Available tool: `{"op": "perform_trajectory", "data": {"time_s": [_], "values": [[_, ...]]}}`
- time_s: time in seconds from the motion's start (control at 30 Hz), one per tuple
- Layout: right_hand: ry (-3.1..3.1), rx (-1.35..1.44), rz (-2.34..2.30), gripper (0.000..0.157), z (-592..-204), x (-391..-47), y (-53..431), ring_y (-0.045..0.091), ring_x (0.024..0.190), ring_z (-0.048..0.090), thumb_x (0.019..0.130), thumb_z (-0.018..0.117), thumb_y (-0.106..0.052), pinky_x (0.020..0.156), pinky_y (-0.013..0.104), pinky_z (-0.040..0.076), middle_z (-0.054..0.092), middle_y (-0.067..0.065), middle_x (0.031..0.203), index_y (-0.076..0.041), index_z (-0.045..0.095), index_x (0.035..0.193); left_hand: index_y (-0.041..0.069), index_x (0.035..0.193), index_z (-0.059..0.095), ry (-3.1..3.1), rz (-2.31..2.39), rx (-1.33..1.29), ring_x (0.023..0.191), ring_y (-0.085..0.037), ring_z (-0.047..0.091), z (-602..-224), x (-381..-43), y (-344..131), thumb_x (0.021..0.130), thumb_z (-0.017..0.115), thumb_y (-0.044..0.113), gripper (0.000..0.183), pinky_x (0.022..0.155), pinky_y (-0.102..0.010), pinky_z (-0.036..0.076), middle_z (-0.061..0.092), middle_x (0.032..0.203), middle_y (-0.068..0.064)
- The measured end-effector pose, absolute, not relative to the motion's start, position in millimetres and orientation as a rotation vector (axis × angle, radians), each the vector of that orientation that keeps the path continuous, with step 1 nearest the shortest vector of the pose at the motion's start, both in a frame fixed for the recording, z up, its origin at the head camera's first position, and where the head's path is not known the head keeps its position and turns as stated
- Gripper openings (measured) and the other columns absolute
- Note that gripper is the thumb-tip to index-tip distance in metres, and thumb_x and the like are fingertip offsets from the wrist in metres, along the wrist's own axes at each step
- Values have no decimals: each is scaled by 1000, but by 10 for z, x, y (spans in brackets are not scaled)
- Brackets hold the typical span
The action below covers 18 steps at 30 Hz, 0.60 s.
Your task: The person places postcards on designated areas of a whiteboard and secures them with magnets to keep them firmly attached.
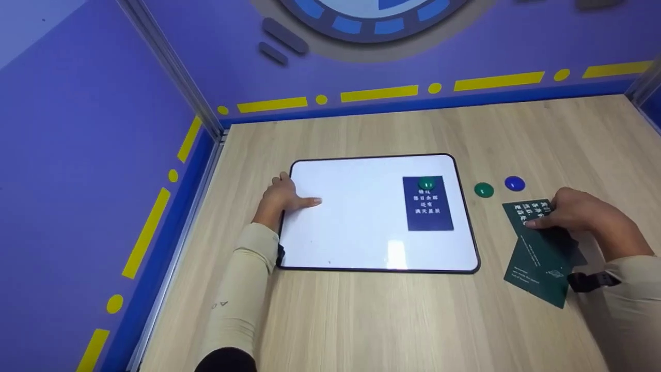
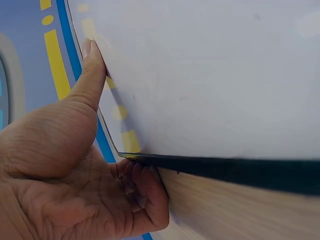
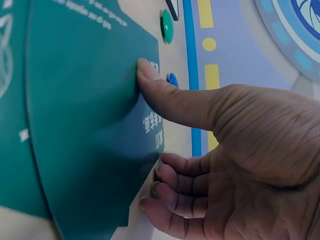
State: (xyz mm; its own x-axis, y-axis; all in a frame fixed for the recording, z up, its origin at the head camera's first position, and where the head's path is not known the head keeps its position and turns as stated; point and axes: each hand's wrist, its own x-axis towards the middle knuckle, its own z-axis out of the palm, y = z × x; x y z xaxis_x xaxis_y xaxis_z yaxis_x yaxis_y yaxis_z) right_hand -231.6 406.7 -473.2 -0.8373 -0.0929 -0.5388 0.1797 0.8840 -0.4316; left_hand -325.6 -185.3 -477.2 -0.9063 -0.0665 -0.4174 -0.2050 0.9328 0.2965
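Note:
At the left end of a whiteboard with a black frame, my left hand grips the edge. The left wrist view shows its thumb flat on the white face and its fingers curled at the underside of the frame. My right hand pinches the top end of a dark green card with white writing. Its thumb presses on the printed face, while the other fingertips are bent at the card's edge. Another green card lies crosswise beneath, partly covered.
A navy card with white characters lies on the board's right side, a green round magnet on its top. Between board and right hand sit another green magnet and a blue magnet. Blue panels border the wooden table.

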Motion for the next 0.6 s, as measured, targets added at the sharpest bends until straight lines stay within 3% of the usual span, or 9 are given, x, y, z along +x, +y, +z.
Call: {"op": "perform_trajectory", "data": {"time_s": [0.1,0.23,0.43,0.6], "values": [[2503,54,-635,97,-4729,-2296,4073,34,84,68,89,84,-50,77,49,60,69,32,101,29,44,129,-4,168,8,2679,471,-195,155,-48,39,-4772,-3261,-1843,84,82,69,134,126,-56,39,30,167,-32],[2537,73,-646,117,-4740,-2268,4078,48,97,62,85,86,-57,89,67,57,52,46,118,23,19,139,-4,168,9,2685,485,-194,153,-48,41,-4776,-3249,-1843,84,82,68,133,125,-56,41,31,166,-32],[2536,61,-640,117,-4753,-2294,4097,45,95,63,83,87,-60,86,64,58,54,42,114,20,23,138,-4,169,9,2686,493,-197,154,-48,41,-4771,-3244,-1850,84,81,69,133,126,-56,40,29,168,-31],[2534,75,-650,128,-4762,-2305,4112,49,98,61,79,87,-66,84,64,58,50,47,122,18,18,145,-4,169,8,2684,473,-188,154,-47,41,-4764,-3243,-1853,84,81,70,134,126,-54,40,29,168,-31]]}}
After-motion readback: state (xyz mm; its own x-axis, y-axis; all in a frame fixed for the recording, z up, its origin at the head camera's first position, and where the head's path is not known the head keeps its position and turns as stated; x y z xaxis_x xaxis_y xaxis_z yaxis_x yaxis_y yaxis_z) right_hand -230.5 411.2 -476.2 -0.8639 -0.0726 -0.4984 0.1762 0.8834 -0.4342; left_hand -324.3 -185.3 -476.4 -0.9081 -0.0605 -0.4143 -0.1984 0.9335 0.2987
